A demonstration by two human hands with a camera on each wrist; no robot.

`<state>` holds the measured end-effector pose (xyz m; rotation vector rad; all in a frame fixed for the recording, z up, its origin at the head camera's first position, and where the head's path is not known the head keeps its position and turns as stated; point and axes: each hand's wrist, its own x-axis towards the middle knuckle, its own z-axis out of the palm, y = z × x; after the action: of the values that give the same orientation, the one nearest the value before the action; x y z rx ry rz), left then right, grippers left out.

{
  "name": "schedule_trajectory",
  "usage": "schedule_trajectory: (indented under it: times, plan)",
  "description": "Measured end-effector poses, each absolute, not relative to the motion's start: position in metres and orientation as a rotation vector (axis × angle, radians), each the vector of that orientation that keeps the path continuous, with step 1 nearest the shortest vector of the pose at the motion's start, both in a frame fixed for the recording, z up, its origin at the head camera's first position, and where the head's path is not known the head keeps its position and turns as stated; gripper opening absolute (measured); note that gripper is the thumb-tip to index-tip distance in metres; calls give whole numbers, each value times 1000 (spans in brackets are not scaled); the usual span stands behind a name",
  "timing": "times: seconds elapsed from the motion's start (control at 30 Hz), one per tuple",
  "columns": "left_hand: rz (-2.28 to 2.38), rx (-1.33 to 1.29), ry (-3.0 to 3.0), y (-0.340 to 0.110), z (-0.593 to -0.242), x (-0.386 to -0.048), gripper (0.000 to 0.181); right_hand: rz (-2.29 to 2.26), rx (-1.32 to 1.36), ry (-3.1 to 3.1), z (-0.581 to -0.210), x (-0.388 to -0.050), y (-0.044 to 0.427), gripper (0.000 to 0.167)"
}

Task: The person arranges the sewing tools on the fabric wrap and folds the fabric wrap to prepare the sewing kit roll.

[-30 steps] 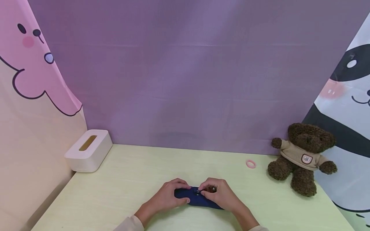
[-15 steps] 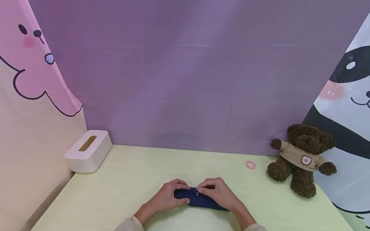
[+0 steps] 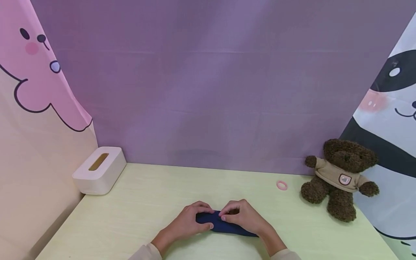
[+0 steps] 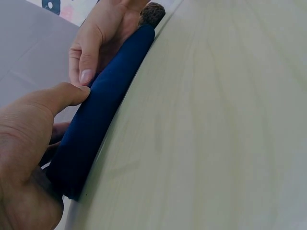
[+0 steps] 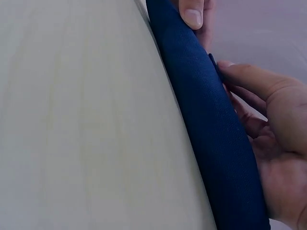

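Observation:
A long, slim, dark blue fabric pouch (image 3: 229,228) lies on the table near its front, in the middle of the head view. My left hand (image 3: 191,220) grips the left end, thumb on the near side and fingers over the far side. With thumb and forefinger, my right hand (image 3: 246,217) pinches at the pouch's top, just right of the left fingertips. In the right wrist view a small dark tab (image 5: 214,62) sticks up at the right thumb (image 5: 240,72). The left wrist view shows the pouch's smooth near side; what lies under the right fingers is hidden.
A white tissue box (image 3: 100,169) stands at the back left of the pale wooden table (image 3: 146,195). At the right sits a brown teddy bear (image 3: 341,180) in a beige top. A pink ring (image 3: 282,185) lies left of it. Purple cloth (image 3: 208,90) hangs behind.
My right hand has shifted slightly left along the pouch's top, and the shiny metal bit seen there before is now covered. The left hand keeps its grip in place.

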<state>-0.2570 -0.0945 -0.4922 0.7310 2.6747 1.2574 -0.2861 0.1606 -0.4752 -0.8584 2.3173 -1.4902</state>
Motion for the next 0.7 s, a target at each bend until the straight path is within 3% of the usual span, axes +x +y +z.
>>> schedule_trajectory:
  times: [0.7]
  plan:
    - [1210, 767, 2700, -92, -495, -259, 41, -1427, -899, 2394, -481, -281, 162, 10]
